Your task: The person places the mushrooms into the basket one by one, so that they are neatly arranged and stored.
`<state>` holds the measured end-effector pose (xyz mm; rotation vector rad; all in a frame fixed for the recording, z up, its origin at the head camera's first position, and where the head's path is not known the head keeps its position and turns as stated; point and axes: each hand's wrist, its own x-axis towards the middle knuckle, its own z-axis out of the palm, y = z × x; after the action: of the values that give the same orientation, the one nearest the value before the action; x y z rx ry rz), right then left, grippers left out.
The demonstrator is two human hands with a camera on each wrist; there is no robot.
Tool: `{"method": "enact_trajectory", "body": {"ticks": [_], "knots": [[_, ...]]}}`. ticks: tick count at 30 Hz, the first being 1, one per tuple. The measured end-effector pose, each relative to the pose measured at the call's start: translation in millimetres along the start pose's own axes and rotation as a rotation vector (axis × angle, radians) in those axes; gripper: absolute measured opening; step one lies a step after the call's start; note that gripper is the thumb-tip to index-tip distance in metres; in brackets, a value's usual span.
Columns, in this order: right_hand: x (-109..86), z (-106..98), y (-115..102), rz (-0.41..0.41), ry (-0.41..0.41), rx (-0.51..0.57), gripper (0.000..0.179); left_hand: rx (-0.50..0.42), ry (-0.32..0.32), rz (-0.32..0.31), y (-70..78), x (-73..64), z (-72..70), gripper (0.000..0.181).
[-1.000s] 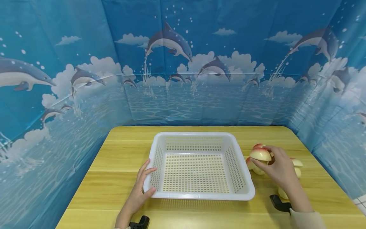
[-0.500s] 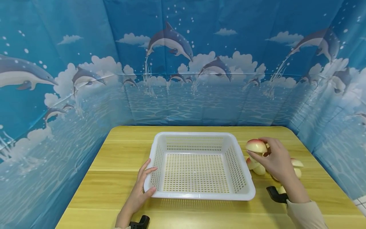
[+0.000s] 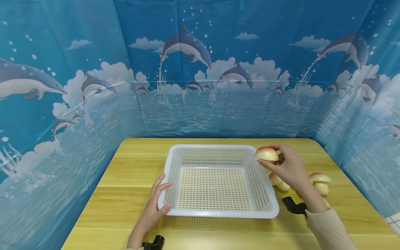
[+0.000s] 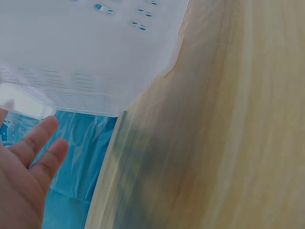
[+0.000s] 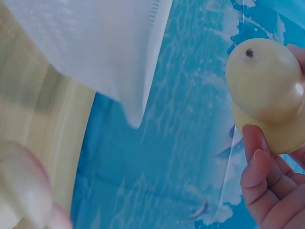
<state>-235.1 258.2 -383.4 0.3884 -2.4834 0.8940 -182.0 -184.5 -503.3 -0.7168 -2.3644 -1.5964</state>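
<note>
A white slotted plastic basket [image 3: 215, 213] stands on the table in the head view. My left hand [image 3: 151, 206] rests at its left side, thumb and a finger lying on the rim. In the left wrist view, two straight fingers [image 4: 35, 143] of that hand stick out beside the basket wall. My right hand [image 3: 289, 165] pinches a toy mushroom [image 3: 266, 153] with a red-topped pale cap, raised beside the basket's far right corner. In the right wrist view, the mushroom's rounded pale stem [image 5: 264, 78] faces the camera, with a dark spot on it.
More toy mushrooms lie right of the basket: one pale-stemmed mushroom [image 3: 282, 185] near its wall, another mushroom [image 3: 321, 182] farther right, and part of one behind my right forearm. The yellow wood-grain table [image 3: 125, 194] ends at a blue dolphin-print curtain [image 3: 200, 114].
My right hand has lifted the toy mushroom from among the others and carried it left, to the basket's far right corner. My left hand and the basket stay in place.
</note>
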Motion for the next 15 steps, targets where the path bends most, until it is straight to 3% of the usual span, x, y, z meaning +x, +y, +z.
{"method": "enact_trajectory", "body": {"ticks": [7,15], "knots": [[13.9,3,-18,-0.026,-0.064,0.032,0.054,-0.004,0.0,-0.004,-0.3,-0.5,1.0,0.058],[32.6,18,-36,-0.155,-0.109,0.079,0.053,-0.013,0.001,0.005,-1.0,-0.1,1.5,0.058]]}}
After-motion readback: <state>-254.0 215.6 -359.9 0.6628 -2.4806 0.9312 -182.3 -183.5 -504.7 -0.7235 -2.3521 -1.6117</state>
